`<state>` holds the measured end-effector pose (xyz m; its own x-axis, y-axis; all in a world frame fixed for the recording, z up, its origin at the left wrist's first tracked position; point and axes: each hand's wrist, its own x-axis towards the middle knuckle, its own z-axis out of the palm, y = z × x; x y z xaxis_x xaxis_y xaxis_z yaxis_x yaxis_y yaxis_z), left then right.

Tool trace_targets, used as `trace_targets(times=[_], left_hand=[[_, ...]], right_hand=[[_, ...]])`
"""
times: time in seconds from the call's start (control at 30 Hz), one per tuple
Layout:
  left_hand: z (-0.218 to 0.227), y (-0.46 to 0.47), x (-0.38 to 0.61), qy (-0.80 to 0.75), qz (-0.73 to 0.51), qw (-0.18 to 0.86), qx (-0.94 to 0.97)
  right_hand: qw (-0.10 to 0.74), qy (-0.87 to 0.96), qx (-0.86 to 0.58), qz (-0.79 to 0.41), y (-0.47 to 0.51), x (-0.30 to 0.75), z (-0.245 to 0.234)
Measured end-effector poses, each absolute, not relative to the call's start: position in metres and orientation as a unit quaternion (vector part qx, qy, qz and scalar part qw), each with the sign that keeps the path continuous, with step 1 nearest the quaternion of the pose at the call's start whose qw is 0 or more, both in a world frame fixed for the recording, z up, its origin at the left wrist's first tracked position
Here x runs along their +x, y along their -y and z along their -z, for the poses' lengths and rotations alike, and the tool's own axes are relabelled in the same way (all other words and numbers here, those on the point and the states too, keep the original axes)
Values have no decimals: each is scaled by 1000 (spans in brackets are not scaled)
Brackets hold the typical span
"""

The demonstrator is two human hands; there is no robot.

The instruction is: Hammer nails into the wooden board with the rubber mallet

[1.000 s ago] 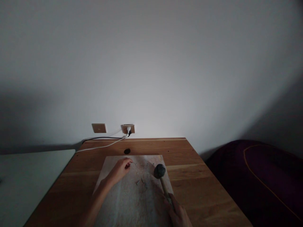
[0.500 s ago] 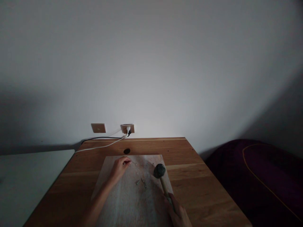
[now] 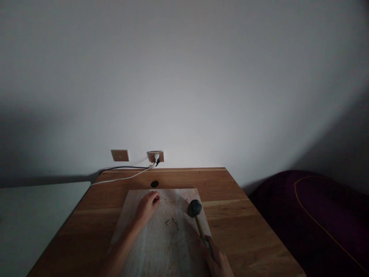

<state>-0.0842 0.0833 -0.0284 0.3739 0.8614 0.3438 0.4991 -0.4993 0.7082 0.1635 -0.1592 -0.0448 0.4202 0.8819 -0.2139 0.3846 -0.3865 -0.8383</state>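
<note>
My right hand (image 3: 216, 258) is wrapped round the wooden handle of a mallet (image 3: 194, 208). Its thick dark head is over the right side of a pale wooden board (image 3: 150, 246). Towards the board's far left part, my left hand (image 3: 150, 202) has its fingers curled together; what they hold, if anything, is hidden. Just right of those fingertips is a thin nail (image 3: 163, 199). Several small metal pieces, like nails or screws (image 3: 174, 220), lie loose mid-board between my hands. Tiny pieces (image 3: 186, 199) also show near the far right edge.
Under the board is a brown wooden table (image 3: 245, 231) against a grey wall. A socket (image 3: 156, 156) holds plugs, with a white cable (image 3: 123, 179) and a black one running left. A white surface (image 3: 37, 227) adjoins on the left, a dark purple rounded thing (image 3: 288, 207) on the right.
The fingers of my left hand have curled in and drawn slightly back from the nail. My right hand and the mallet have hardly moved.
</note>
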Motion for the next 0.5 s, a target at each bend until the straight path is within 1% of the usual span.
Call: trace_targets(times=[0.1,0.2,0.3,0.5], left_hand=[[26,-80,-84,-427,-355,240,796],[24,-79,-84,-419,-359,249,796],[24,-80,-84,-413,-361,262,794],[29,-85,-85,-420,-379,340,751]], right_hand=[[365,426,-762,-325,163,161,44],[368,439,-758,-312,165,162,42],[359,424,-761,-336,162,161,40],[356,422,-763,-334,158,157,35]])
